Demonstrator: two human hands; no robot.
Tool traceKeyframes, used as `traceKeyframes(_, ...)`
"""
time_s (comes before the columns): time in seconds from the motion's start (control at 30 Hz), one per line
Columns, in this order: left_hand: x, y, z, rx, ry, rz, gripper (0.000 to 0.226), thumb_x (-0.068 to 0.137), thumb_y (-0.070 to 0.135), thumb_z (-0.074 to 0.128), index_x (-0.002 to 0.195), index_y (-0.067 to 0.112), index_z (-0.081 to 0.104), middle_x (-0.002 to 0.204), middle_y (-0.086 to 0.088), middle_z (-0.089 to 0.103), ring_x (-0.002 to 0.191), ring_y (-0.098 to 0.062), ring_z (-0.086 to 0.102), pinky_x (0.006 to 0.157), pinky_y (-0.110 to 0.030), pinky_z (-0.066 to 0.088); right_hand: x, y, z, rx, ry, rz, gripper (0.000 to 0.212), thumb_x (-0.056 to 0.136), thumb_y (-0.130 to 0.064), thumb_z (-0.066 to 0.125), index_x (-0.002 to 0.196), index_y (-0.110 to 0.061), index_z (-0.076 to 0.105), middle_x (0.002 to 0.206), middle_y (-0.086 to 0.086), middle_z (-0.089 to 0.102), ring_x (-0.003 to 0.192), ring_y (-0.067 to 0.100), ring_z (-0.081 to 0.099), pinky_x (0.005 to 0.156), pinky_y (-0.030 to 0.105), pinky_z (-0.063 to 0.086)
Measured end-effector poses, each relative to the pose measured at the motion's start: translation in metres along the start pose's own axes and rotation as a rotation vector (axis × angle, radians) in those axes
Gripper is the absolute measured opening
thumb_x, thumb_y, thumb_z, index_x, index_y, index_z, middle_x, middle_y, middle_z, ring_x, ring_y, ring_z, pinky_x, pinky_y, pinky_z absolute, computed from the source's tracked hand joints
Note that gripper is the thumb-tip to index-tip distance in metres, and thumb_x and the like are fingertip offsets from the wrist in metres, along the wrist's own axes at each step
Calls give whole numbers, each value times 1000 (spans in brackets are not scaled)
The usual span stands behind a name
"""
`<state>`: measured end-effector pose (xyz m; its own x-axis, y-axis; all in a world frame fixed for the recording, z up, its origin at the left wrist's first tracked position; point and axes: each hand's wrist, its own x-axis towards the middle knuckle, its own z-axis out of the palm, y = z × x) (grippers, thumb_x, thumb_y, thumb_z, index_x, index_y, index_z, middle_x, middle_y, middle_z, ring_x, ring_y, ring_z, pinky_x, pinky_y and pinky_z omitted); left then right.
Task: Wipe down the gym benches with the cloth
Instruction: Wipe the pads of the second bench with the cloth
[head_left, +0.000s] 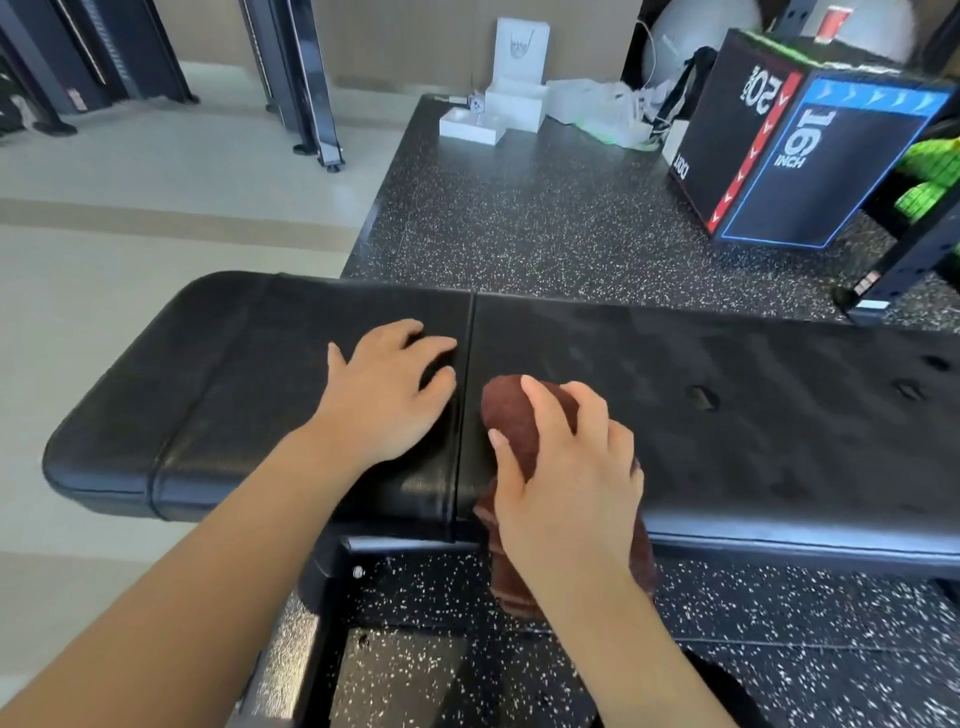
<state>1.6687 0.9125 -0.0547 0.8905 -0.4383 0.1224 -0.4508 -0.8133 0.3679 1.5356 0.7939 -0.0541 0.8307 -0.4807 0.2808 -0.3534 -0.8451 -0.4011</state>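
Head view: right hand (566, 467) clasps cloth (511, 421) on bench (779, 395), just right of pad seam (465, 405). Left hand (387, 395) flat, empty, left of seam. Bench long axis left-right; unwiped-looking pad lies rightward of cloth.

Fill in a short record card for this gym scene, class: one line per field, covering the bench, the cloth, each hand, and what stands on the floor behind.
bench: black padded bench, two pads meeting at a seam
cloth: brown cloth, bunched on the right pad by the seam, one end hanging over the near edge
right hand: right hand pressing on the cloth, grip closed over it
left hand: left hand flat on the left pad, fingers spread, holding nothing
behind: jump box marked 16 INCH; white boxes on speckled rubber floor
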Motion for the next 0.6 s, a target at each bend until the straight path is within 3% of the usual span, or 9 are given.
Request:
traceKeyframes(0.17, 4, 6, 13, 23, 82, -16, 47, 90, 46, 37, 137, 37, 37, 148, 9, 29, 138, -13, 18, 110, -59, 3, 73, 1, 10, -26, -109, 4, 48, 90, -49, 46, 136, -38, 36, 142, -1, 31, 122, 31, 34, 101, 51, 30)
traceKeyframes(0.4, 8, 5, 14, 32, 69, -22, 49, 89, 47, 33, 137, 38, 34, 149, 10, 26, 138, -13, 16, 110, -60, 4, 155, 0, 30, -5, -163, -20, 47, 90, -48, 47, 134, -33, 40, 139, 5, 35, 120, 36, 36, 100, 52, 31)
traceKeyframes(0.6, 9, 7, 10, 19, 49, -30, 47, 91, 45, 39, 137, 36, 38, 149, 8, 29, 139, -16, 18, 109, -62, 4, 155, 1, 20, 5, -221, -43, 49, 92, -47, 45, 138, -32, 37, 141, 6, 33, 120, 36, 37, 100, 50, 35)
